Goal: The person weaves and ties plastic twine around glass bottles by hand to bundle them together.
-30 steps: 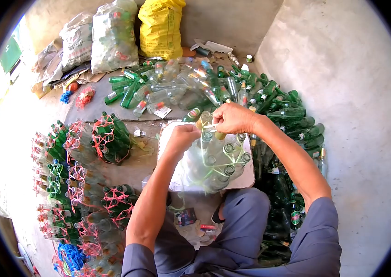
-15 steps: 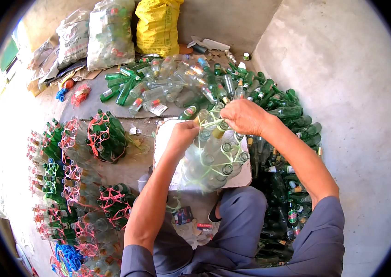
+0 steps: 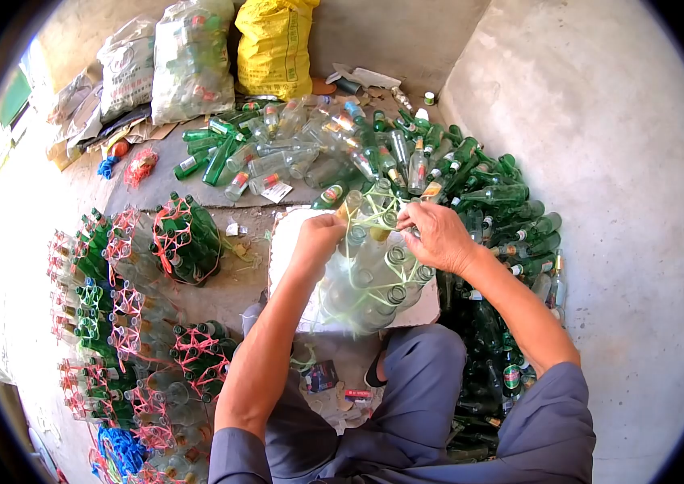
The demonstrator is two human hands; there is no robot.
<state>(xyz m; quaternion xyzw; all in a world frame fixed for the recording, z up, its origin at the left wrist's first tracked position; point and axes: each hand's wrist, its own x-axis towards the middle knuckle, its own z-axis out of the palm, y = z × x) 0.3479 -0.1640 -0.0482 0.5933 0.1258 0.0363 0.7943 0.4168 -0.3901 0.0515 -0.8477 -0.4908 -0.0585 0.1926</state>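
Note:
A bundle of clear glass bottles (image 3: 358, 290) stands neck-up between my knees, with pale green plastic string (image 3: 386, 284) looped around the necks. At the bundle's left far edge, my left hand (image 3: 319, 240) is closed in a pinch on the string. My right hand (image 3: 439, 235) has its thumb and fingers closed on the string at the right far side, close to a bottle neck. The exact stretch of string inside each hand is hidden by the fingers. Under the bundle, a white board (image 3: 285, 242) shows at its left edge.
Tied bottle bundles (image 3: 128, 315) crowd the floor at left, beside blue string (image 3: 120, 450). Loose green and clear bottles (image 3: 487, 194) heap up ahead and along the right. Filled sacks (image 3: 194, 64) and a yellow sack (image 3: 275, 50) lean on the back wall.
My right hand has come nearer and slightly to the right, from the far bottle necks toward the bundle's right side. My left hand stays nearly in place.

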